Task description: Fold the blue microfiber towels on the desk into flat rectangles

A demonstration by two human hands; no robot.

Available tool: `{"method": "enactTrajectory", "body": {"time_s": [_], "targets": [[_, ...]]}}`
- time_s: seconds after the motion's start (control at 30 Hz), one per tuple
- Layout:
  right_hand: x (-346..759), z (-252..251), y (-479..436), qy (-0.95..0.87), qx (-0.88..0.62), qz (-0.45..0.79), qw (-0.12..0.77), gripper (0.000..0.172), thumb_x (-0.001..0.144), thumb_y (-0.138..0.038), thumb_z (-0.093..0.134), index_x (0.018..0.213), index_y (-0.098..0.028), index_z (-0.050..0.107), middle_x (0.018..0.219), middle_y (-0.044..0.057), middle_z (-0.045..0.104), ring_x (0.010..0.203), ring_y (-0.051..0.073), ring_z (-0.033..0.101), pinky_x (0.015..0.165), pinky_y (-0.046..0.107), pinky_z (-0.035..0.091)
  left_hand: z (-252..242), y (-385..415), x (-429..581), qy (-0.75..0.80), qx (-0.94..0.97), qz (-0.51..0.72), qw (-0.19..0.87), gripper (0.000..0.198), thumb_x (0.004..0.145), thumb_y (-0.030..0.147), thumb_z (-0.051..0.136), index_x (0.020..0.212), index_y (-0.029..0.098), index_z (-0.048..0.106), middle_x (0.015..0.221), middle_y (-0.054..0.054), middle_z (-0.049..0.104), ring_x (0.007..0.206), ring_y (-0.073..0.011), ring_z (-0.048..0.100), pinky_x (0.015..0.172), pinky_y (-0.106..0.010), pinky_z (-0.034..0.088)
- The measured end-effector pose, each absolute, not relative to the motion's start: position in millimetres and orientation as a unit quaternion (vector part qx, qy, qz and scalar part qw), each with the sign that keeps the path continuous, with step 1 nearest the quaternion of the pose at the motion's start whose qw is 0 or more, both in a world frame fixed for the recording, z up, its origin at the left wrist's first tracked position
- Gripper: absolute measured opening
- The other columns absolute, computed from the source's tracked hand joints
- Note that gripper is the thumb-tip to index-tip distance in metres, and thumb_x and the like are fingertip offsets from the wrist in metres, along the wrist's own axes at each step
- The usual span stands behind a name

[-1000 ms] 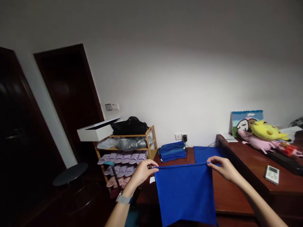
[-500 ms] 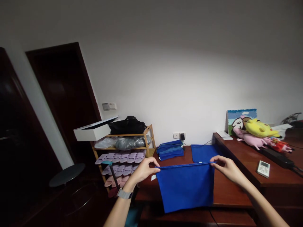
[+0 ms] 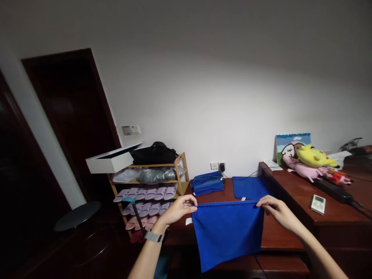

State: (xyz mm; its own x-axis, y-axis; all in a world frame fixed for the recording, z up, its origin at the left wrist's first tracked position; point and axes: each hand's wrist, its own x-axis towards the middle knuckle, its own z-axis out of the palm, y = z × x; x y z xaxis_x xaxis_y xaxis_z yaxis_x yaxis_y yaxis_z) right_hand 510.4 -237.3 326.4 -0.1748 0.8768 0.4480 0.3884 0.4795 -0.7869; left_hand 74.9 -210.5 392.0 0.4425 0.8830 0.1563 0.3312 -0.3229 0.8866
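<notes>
A blue cloth (image 3: 229, 234) with a stitched upper edge hangs stretched between my two hands above the wooden table (image 3: 279, 232). My left hand (image 3: 181, 209), wearing a watch on the wrist, pinches its upper left corner, where a small white tag (image 3: 188, 221) sticks out. At the upper right corner my right hand (image 3: 274, 209) pinches the same edge. Behind it on the table lie a folded pile of blue cloths (image 3: 207, 183) and a flat blue cloth (image 3: 250, 187).
A higher wooden surface (image 3: 328, 216) at the right bears a white remote-like device (image 3: 317, 204), plush toys (image 3: 315, 155) and a black power strip (image 3: 334, 192). To the left stand a slipper rack (image 3: 181, 174) and a round dark stool (image 3: 77, 216).
The view has shifted slightly to the right. The held cloth's lower left corner hangs a little lower, its bottom edge now more slanted. Both hands keep their pinch.
</notes>
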Motion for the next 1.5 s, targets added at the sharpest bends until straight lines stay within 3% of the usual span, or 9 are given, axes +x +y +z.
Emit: {"method": "enactTrajectory", "body": {"time_s": [0.17,0.33,0.53,0.6,0.73,0.93,1.17,1.5], "targets": [[512.6,325.5,-249.7,-0.698,-0.474,0.236,0.483,0.04,0.09,-0.059,0.058,0.097,-0.026,0.079,0.095,0.006,0.077,0.08,0.021,0.067,0.073,0.032,0.055,392.7,-218.4,74.8,0.403,0.738,0.358,0.406,0.035,0.078,0.049,0.081,0.097,0.02,0.077,0.101,-0.008,0.077,0.092,-0.0222,0.071,0.086,-0.033,0.056],[511.3,328.5,-259.9,-0.677,-0.488,0.229,0.501,0.045,0.086,-0.066,0.064,0.098,-0.026,0.08,0.103,0.007,0.079,0.092,0.025,0.07,0.086,0.035,0.057,390.6,-217.4,74.0,0.426,0.734,0.379,0.368,0.032,0.078,0.047,0.08,0.096,0.019,0.082,0.1,-0.01,0.081,0.096,-0.0268,0.073,0.088,-0.036,0.057],[515.8,328.1,-263.7,-0.704,-0.466,0.211,0.493,0.047,0.089,-0.067,0.059,0.094,-0.026,0.081,0.101,0.009,0.078,0.092,0.026,0.071,0.086,0.038,0.06,391.9,-229.8,84.5,0.438,0.755,0.381,0.305,0.03,0.084,0.046,0.072,0.098,0.021,0.082,0.101,-0.009,0.081,0.092,-0.0259,0.073,0.084,-0.035,0.058],[520.3,326.1,-264.9,-0.712,-0.458,0.201,0.493,0.046,0.091,-0.066,0.056,0.093,-0.027,0.081,0.102,0.01,0.077,0.09,0.025,0.071,0.079,0.037,0.061,392.7,-240.2,87.8,0.436,0.777,0.363,0.272,0.026,0.087,0.043,0.069,0.097,0.023,0.082,0.102,-0.007,0.081,0.095,-0.025,0.073,0.087,-0.035,0.057],[527.0,320.6,-267.9,-0.699,-0.471,0.218,0.491,0.048,0.092,-0.066,0.052,0.094,-0.027,0.08,0.101,0.01,0.075,0.067,0.02,0.068,0.061,0.034,0.06,387.8,-249.6,91.2,0.432,0.783,0.346,0.282,0.021,0.089,0.037,0.067,0.099,0.024,0.08,0.104,-0.005,0.08,0.099,-0.0238,0.071,0.091,-0.032,0.055],[524.4,313.3,-271.4,-0.71,-0.48,0.204,0.473,0.042,0.093,-0.062,0.055,0.094,-0.028,0.08,0.102,0.01,0.075,0.095,0.026,0.071,0.081,0.035,0.061,376.3,-232.3,96.4,0.444,0.78,0.346,0.273,0.018,0.09,0.034,0.06,0.092,0.022,0.074,0.096,-0.004,0.077,0.088,-0.0207,0.069,0.08,-0.028,0.053],[524.3,308.7,-279.0,-0.719,-0.479,0.185,0.467,0.043,0.093,-0.064,0.054,0.1,-0.031,0.081,0.105,0.01,0.075,0.099,0.026,0.071,0.087,0.037,0.061,370.4,-224.4,92.8,0.435,0.796,0.366,0.207,0.025,0.089,0.022,0.056,0.081,0.025,0.079,0.104,-0.005,0.077,0.097,-0.0215,0.07,0.089,-0.031,0.053],[529.5,306.4,-295.1,-0.705,-0.481,0.159,0.497,0.041,0.095,-0.062,0.054,0.1,-0.031,0.081,0.104,0.009,0.075,0.099,0.025,0.071,0.087,0.036,0.06,382.3,-240.0,107.0,0.436,0.797,0.366,0.203,0.018,0.088,0.03,0.062,0.086,0.024,0.079,0.096,-0.005,0.079,0.091,-0.0215,0.072,0.086,-0.031,0.054]]}}
